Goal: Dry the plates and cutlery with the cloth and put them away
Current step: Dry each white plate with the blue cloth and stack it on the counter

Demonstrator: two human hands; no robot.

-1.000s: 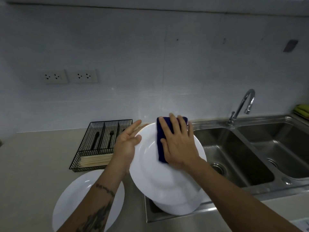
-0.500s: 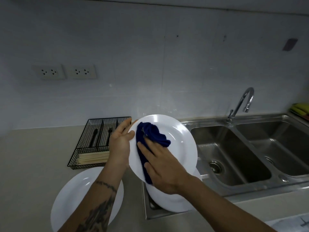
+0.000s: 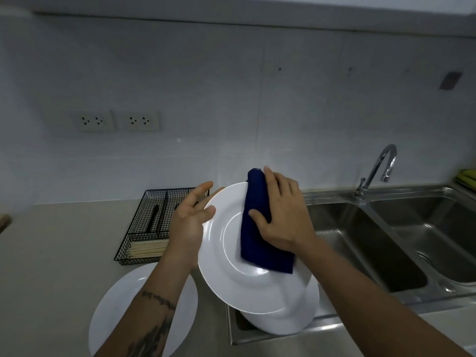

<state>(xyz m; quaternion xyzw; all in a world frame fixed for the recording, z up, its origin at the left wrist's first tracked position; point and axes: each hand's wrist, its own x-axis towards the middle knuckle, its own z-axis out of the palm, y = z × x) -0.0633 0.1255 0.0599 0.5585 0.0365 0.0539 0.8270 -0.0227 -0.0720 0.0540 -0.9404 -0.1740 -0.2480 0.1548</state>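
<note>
Gripping falls to the left hand [image 3: 192, 220], whose palm and spread fingers brace the left rim of the round white glazed plate [image 3: 231, 253], held tilted above the desk edge and another white plate [image 3: 291, 318] at the sink's near corner. The right hand [image 3: 280, 217] presses the folded dark blue cloth [image 3: 257, 228] flat against the plate's face, fingers straight. Such a plate is likely stiff, fairly heavy, slick if damp and breakable, so the rim looks the safest hold, thumb in front and fingers behind. A third white plate [image 3: 116, 305] lies on the beige desk [image 3: 51, 253], beside a black wire cutlery tray [image 3: 152, 228] and the steel double sink [image 3: 373, 253].
</note>
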